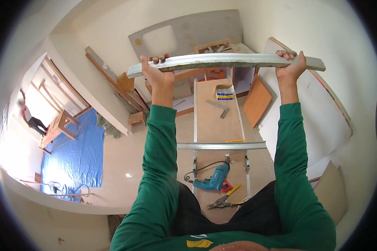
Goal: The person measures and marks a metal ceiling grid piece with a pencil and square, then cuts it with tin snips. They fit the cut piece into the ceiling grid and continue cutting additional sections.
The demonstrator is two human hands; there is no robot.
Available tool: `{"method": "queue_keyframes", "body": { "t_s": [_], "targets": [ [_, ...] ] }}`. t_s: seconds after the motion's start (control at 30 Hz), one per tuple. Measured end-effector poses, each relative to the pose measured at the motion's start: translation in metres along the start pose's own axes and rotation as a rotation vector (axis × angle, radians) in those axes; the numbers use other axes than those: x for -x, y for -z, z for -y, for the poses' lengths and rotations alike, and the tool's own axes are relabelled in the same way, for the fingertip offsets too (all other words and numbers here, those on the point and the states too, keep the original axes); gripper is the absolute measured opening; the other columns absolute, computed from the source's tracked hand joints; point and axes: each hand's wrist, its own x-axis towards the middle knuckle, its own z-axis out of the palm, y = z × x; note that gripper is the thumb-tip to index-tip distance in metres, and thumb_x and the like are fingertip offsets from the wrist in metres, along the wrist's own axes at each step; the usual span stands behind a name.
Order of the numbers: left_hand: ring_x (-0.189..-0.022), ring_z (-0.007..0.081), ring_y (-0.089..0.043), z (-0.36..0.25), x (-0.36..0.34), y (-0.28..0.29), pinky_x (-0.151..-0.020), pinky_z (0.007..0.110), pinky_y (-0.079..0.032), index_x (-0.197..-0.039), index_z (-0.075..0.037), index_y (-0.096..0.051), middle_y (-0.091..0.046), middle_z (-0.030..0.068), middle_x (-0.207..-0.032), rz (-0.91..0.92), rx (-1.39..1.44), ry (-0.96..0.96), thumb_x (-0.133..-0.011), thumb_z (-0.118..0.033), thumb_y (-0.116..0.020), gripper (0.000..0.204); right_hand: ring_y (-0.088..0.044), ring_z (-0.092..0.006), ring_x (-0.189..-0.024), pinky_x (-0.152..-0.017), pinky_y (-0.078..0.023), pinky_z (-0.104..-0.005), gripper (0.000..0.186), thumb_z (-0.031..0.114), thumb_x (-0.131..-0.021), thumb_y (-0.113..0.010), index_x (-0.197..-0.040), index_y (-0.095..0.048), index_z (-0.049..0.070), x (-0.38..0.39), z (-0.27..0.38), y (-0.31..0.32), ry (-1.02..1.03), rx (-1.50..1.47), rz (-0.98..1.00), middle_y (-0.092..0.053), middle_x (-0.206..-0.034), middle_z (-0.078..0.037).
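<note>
A long silvery metal strip [226, 61] is raised in front of you, beyond the second metal strip [222, 146] in view, looking roughly level. Your left hand [160, 77] wraps it near one end, your right hand [291, 69] near the other, the fingers of both closed around it, fingertips showing over the far edge. This wide, even grip looks sound: lift both wrists equally to avoid twisting, and mind the edges, which may be sharp on bare palms. Below, the brown workboard [207, 129] carries a blue-green drill [213, 179], yellow-handled snips [233, 190] and a small carton [225, 96], so hold the strip high enough to clear them
</note>
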Motion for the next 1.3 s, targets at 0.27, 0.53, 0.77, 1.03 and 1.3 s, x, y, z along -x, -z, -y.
{"method": "queue_keyframes", "body": {
  "t_s": [0.27, 0.53, 0.77, 1.03, 1.3],
  "targets": [
    [-0.064, 0.0101, -0.048, 0.041, 0.092, -0.089, -0.063, 0.030, -0.050, -0.097, -0.011, -0.054, -0.048, -0.0019, -0.077, 0.371, -0.640, -0.366, -0.098, -0.070, -0.069, 0.061, -0.067, -0.0208, -0.089, -0.080, -0.053, -0.0388, 0.035, 0.036, -0.108, -0.070, -0.120, -0.074, 0.004, 0.096, -0.103, -0.009, 0.293, 1.122, 0.871, -0.071, -0.093, -0.007],
    [-0.058, 0.0110, -0.042, -0.045, 0.021, -0.051, -0.062, 0.030, -0.047, -0.092, -0.015, -0.047, -0.044, -0.0036, -0.070, 0.141, -0.183, -0.213, -0.091, -0.092, -0.049, 0.078, -0.052, -0.0164, -0.070, -0.074, -0.053, -0.0369, 0.049, 0.058, -0.112, -0.048, -0.096, -0.053, 0.012, 0.022, -0.042, -0.003, -0.021, 0.353, 0.274, -0.047, -0.073, 0.000],
    [-0.062, 0.0132, -0.045, -0.030, 0.012, -0.036, -0.063, 0.033, -0.049, -0.097, -0.012, -0.046, -0.046, -0.0020, -0.071, 0.041, -0.250, -0.126, -0.091, -0.095, -0.039, 0.084, -0.058, -0.0213, -0.080, -0.080, -0.057, -0.0405, 0.036, 0.043, -0.110, -0.060, -0.104, -0.054, 0.008, 0.010, -0.017, -0.016, -0.058, 0.515, 0.468, -0.055, -0.088, -0.007],
    [-0.062, 0.0122, -0.047, 0.005, 0.056, -0.080, -0.062, 0.031, -0.049, -0.097, -0.011, -0.051, -0.049, -0.0006, -0.074, 0.420, -0.474, -0.183, -0.083, -0.099, -0.042, 0.090, -0.066, -0.0263, -0.094, -0.086, -0.054, -0.0418, 0.049, 0.049, -0.105, -0.070, -0.117, -0.062, 0.002, 0.085, -0.086, -0.020, 0.132, 1.189, 0.941, -0.065, -0.101, -0.014],
    [-0.058, 0.0123, -0.047, -0.063, -0.001, -0.023, -0.060, 0.031, -0.048, -0.096, -0.011, -0.050, -0.046, -0.0022, -0.070, -0.007, -0.215, -0.147, -0.084, -0.101, -0.036, 0.092, -0.054, -0.0163, -0.074, -0.081, -0.054, -0.0374, 0.037, 0.044, -0.110, -0.064, -0.099, -0.054, 0.010, 0.004, -0.017, -0.011, -0.034, 0.394, 0.261, -0.051, -0.083, -0.002]
  ]
}}
